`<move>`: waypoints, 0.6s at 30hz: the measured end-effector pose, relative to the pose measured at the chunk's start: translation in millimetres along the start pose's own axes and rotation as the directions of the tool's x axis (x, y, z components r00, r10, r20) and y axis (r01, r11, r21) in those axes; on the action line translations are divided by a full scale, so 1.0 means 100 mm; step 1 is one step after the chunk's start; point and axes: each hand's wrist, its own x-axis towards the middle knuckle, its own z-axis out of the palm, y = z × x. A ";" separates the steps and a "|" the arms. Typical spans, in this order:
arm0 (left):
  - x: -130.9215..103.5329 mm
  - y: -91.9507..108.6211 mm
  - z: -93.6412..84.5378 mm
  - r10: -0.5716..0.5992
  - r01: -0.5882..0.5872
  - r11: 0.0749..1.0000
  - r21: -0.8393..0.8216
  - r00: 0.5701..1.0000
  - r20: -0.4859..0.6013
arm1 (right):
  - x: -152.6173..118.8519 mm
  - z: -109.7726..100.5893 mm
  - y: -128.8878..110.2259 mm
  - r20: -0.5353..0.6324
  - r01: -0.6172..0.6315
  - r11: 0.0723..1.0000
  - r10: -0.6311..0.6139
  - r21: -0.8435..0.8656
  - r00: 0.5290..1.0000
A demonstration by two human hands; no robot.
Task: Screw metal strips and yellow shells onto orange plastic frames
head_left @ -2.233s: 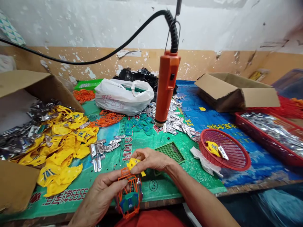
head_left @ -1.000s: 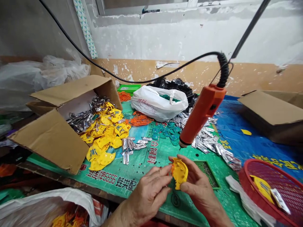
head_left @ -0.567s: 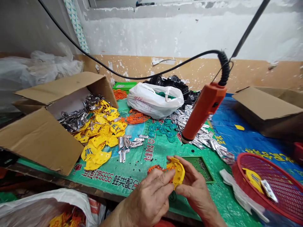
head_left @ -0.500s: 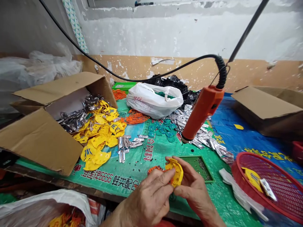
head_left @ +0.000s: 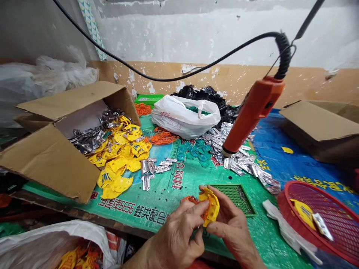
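Note:
Above the table's front edge, my right hand [head_left: 232,224] grips a curved yellow plastic shell [head_left: 212,209] by its outer side, thumb below and fingers behind. My left hand [head_left: 182,228] is closed at the shell's inner side, its index finger pressed against it. An orange openwork plastic piece [head_left: 191,199] shows beside the left fingers, partly hidden, with more orange along the shell's inside. An orange electric screwdriver [head_left: 254,114] hangs, tilted, beyond the hands. Just behind the right fingers lies a green mesh tray [head_left: 251,213] with small dark bits in it.
Yellow shells [head_left: 120,164] and silvery pieces spill from a cardboard box [head_left: 75,164] at left. Around a white bag [head_left: 179,119] lie orange, teal, silver and black parts. A red basket [head_left: 283,209] stands at right, another box [head_left: 322,123] behind it.
The screwdriver has swung up and to the right, its cable lifting with it. My left fingers have shifted slightly against the shell, and the view has moved a little.

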 end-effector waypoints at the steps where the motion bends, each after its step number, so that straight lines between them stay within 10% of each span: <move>1: 0.01 0.01 -0.01 0.019 -0.019 1.000 0.002 1.000 0.017 | 0.00 0.00 0.00 -0.002 0.005 1.000 -0.005 -0.012 1.000; 18: 0.01 0.03 -0.04 0.118 -0.132 0.981 0.139 0.987 0.106 | -0.12 -0.06 0.03 -0.033 0.138 0.970 -0.148 -0.201 0.988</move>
